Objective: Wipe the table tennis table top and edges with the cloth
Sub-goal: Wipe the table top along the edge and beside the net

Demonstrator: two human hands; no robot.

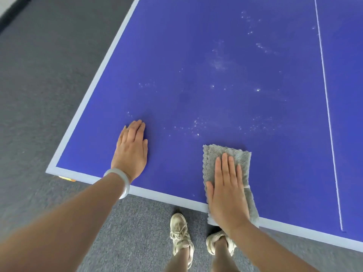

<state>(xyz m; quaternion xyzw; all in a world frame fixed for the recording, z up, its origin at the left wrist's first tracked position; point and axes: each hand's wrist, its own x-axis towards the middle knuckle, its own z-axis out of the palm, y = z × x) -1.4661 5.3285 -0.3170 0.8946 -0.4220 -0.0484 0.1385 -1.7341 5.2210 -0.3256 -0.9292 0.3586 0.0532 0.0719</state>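
Stands at the near end of a blue table (176, 55), close to its left corner. Presses the right hand (225, 191) flat on a grey cloth (225, 152), with fingers straight and close together, not curled around anything. Keeps the cloth on the table top at the near edge, folded into a long strip: far end just beyond the fingertips, near end a little over the pale border. Rests the left hand (132, 152) flat on the bare table top, left of the cloth and well apart from it, with fingers straight and together, holding nothing. Wears a pale bracelet (121, 181) on the left wrist, just above the border.

Beyond both hands, on the blue surface: many small white specks (196, 128), scattered towards a thin white line (327, 107) on the right. Below and around the table: grey carpet (39, 95). On it, near the table edge: two light shoes (179, 230). Under the left corner: something small and orange (67, 179), too little visible to tell what.
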